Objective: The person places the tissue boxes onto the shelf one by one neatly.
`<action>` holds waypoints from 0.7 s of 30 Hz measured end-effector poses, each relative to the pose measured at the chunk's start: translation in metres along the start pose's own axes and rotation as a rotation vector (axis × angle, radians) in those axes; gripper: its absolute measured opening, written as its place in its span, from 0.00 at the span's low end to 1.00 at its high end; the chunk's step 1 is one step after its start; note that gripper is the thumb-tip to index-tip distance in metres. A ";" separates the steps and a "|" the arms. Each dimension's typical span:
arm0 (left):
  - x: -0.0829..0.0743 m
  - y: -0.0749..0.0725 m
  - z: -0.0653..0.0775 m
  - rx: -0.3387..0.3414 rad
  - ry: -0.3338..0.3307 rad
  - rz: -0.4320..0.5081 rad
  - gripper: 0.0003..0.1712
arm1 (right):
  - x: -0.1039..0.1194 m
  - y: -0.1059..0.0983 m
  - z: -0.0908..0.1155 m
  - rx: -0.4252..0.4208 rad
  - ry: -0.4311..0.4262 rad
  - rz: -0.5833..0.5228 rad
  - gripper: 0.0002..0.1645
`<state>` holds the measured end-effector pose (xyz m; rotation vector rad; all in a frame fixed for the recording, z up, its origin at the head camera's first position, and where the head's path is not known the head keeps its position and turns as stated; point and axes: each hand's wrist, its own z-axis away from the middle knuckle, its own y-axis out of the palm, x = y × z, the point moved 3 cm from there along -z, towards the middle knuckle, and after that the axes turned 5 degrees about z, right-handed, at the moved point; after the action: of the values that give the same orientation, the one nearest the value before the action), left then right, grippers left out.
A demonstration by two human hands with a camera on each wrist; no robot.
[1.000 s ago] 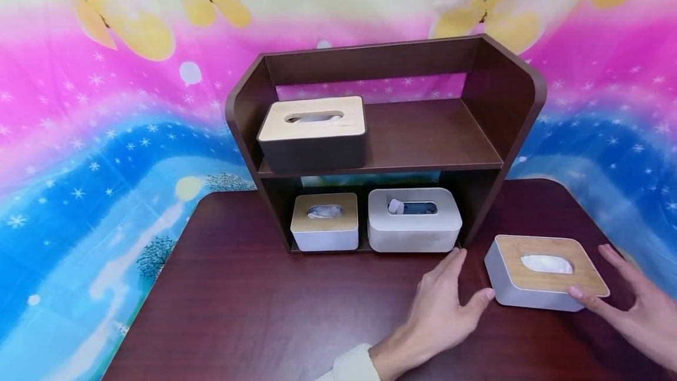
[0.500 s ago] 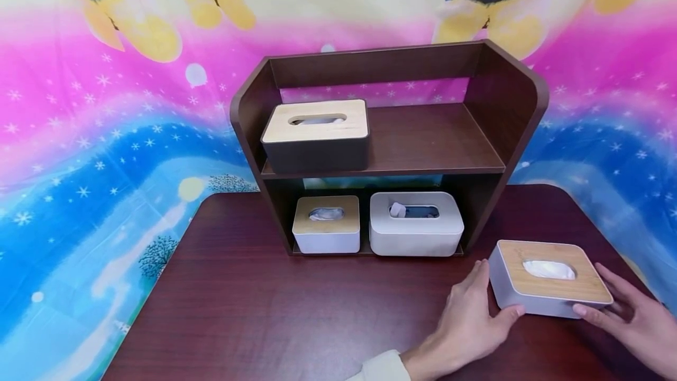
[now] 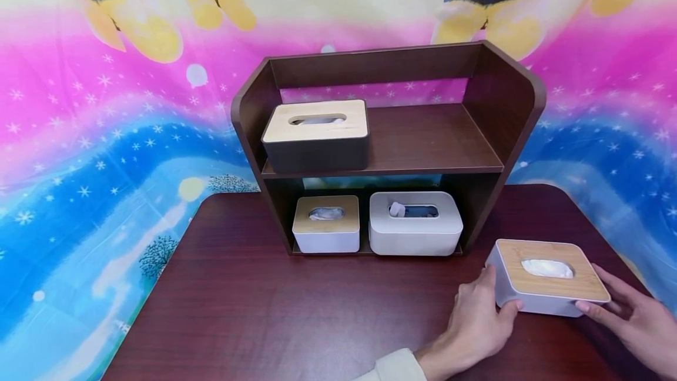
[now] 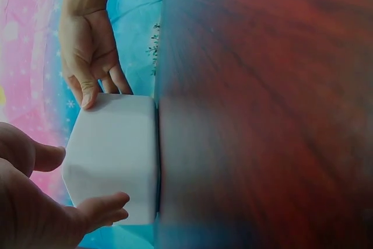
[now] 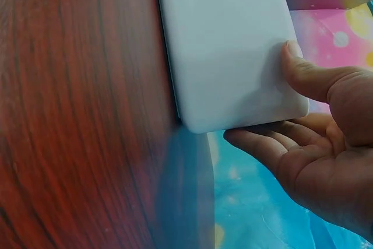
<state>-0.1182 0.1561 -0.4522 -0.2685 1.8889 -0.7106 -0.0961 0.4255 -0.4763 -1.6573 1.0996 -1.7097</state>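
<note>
A white tissue box (image 3: 550, 269) with a wooden lid and a tissue in its slot sits on the table's right side. At its left end, my left hand (image 3: 476, 322) grips the corner, thumb toward the front and fingers along the side. My right hand (image 3: 632, 322) holds the right end, its thumb (image 5: 306, 74) on the front face and its fingers beneath or behind the side. The white front face (image 4: 113, 150) shows between both hands in the left wrist view. Parts of the right fingers are hidden behind the box in the head view.
A dark brown two-tier shelf (image 3: 433, 137) stands at the back. Its upper tier bears a black tissue box (image 3: 317, 151) with a pale wooden lid. Below are a small wood-topped tissue box (image 3: 326, 240) and a light grey one (image 3: 415, 243). A patterned cloth (image 3: 132, 193) hangs behind the table (image 3: 291, 316).
My left hand has moved right, from beside the shelf onto the tissue box's left end. My right hand has closed in on its right end. The tissue box has hardly moved.
</note>
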 end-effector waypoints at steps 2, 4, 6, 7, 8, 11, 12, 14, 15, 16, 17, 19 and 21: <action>0.000 0.001 0.000 0.002 -0.003 0.002 0.34 | -0.002 0.000 -0.001 0.001 0.005 0.002 0.54; 0.000 0.002 0.000 0.004 -0.008 0.012 0.30 | -0.004 0.000 -0.002 0.002 0.013 0.024 0.54; 0.000 0.002 0.000 0.007 -0.005 0.023 0.28 | -0.005 0.001 -0.003 0.006 0.020 0.031 0.54; -0.001 0.003 0.000 0.009 -0.001 0.031 0.28 | -0.006 0.001 -0.003 0.008 0.022 0.036 0.54; -0.001 0.003 0.000 0.011 0.004 0.037 0.27 | -0.006 0.002 -0.003 0.010 0.025 0.039 0.54; -0.003 0.002 0.000 0.013 0.023 0.045 0.27 | -0.004 0.002 -0.003 0.007 0.026 0.030 0.53; -0.003 0.002 -0.001 0.012 0.026 0.045 0.27 | -0.003 0.001 -0.002 0.004 0.023 0.025 0.52; -0.003 0.000 -0.001 0.011 0.021 0.039 0.27 | -0.001 0.001 -0.001 -0.008 0.014 0.014 0.51; -0.004 -0.001 -0.001 0.010 0.016 0.034 0.27 | 0.001 0.000 0.000 -0.014 0.012 0.012 0.51; -0.004 -0.001 -0.001 0.010 0.009 0.028 0.27 | 0.003 0.000 0.001 -0.019 0.013 0.015 0.51; -0.004 -0.002 -0.001 0.010 0.001 0.023 0.28 | 0.005 0.000 0.002 -0.023 0.016 0.019 0.51; -0.004 -0.005 0.000 0.014 -0.022 0.021 0.27 | 0.009 -0.001 0.004 -0.036 0.026 0.034 0.51; -0.004 -0.009 0.001 0.011 -0.038 0.021 0.27 | 0.015 -0.002 0.007 -0.050 0.042 0.056 0.52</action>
<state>-0.1173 0.1507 -0.4441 -0.2538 1.8485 -0.6969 -0.0910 0.4126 -0.4669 -1.6119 1.2055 -1.7014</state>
